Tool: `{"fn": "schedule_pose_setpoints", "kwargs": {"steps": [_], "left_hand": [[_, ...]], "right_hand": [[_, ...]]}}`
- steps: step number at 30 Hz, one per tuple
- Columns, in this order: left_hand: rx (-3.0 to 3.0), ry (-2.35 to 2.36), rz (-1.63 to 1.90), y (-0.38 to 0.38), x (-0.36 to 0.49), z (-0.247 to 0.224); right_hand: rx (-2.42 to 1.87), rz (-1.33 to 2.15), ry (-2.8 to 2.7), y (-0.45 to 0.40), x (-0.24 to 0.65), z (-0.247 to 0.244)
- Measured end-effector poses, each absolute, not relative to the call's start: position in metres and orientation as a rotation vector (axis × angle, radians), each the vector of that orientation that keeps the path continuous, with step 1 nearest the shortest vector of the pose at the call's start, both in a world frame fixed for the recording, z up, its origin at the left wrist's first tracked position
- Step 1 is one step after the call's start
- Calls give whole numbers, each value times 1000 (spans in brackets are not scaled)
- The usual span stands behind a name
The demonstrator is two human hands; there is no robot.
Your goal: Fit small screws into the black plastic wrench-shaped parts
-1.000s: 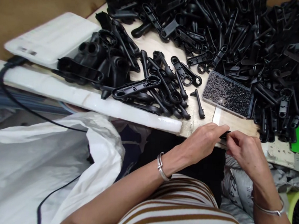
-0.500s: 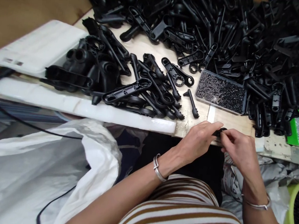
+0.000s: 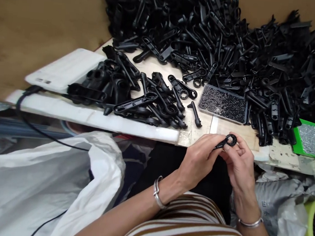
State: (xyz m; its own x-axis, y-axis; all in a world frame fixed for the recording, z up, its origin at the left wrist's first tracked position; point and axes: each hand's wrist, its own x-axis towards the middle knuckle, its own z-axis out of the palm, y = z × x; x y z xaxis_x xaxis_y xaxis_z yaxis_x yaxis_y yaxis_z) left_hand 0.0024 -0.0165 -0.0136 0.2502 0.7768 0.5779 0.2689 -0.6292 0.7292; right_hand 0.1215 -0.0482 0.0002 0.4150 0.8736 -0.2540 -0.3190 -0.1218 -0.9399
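Observation:
Between my hands, at the table's front edge, is a black plastic part with a toothed ring end point(image 3: 230, 140). My left hand point(image 3: 199, 159) is closed on its narrow shaft, which the fingers partly cover. My right hand point(image 3: 238, 157) pinches the ring, thumb below and fingers behind it. Beyond them stands a clear box of small dark pieces point(image 3: 223, 103). A single black handle-shaped part point(image 3: 195, 114) lies on the table left of the box.
A big heap of black plastic parts point(image 3: 208, 31) covers the back of the table. A smaller pile point(image 3: 153, 99) lies to the left, near a white device point(image 3: 64, 69) with a cable. At right are a green tray of silvery pieces point(image 3: 314, 139) and a lime-green bucket point(image 3: 308, 231).
Both hands have drawn slightly back and turned the black part, so its ring now shows above the fingers. The camera view has shifted, with more of the back wall visible.

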Motion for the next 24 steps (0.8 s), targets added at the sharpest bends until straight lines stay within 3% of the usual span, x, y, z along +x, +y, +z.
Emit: {"fn": "schedule_pose_setpoints", "kwargs": {"steps": [16, 24], "left_hand": [[1961, 1053, 1367, -16, -1, -16], [2255, 792, 1308, -4, -10, -10]], "right_hand": [[-1154, 1290, -377, -41, 117, 1], [-1289, 1368, -756, -46, 175, 18]]}}
